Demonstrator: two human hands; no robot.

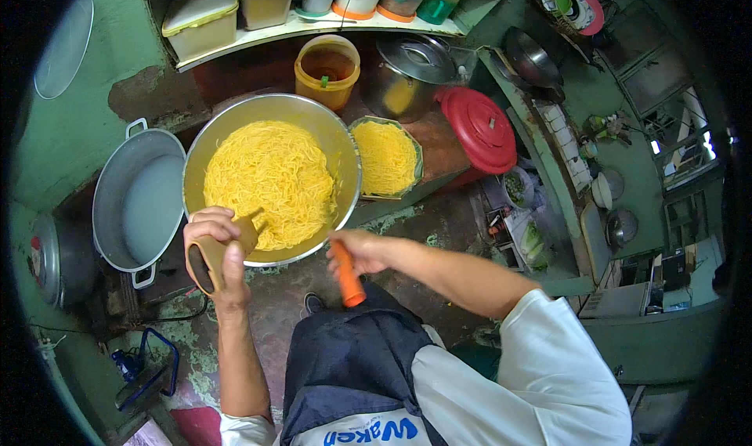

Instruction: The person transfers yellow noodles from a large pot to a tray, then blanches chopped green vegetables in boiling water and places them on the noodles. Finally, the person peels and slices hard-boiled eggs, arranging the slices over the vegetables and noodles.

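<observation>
My left hand (219,246) is wrapped round a tan tool (205,263) with a looped handle. Its flat yellowish-brown end (247,233) reaches over the near rim of a wide metal bowl (350,152); I cannot make out its exact kind. Yellow noodles (270,180) fill much of that bowl. In my right hand (362,253), just outside the bowl's near right rim, is an orange stick-shaped thing (349,278), its thick end pointing down toward my apron.
Left of the bowl stands a deep two-handled pot (157,211) with cloudy liquid. Right of it, more noodles (385,158) fill a lined tray. Behind are a yellow bucket (327,93), a lidded steel pot (417,58) and a red lid (478,129). Containers (200,27) line the shelf above.
</observation>
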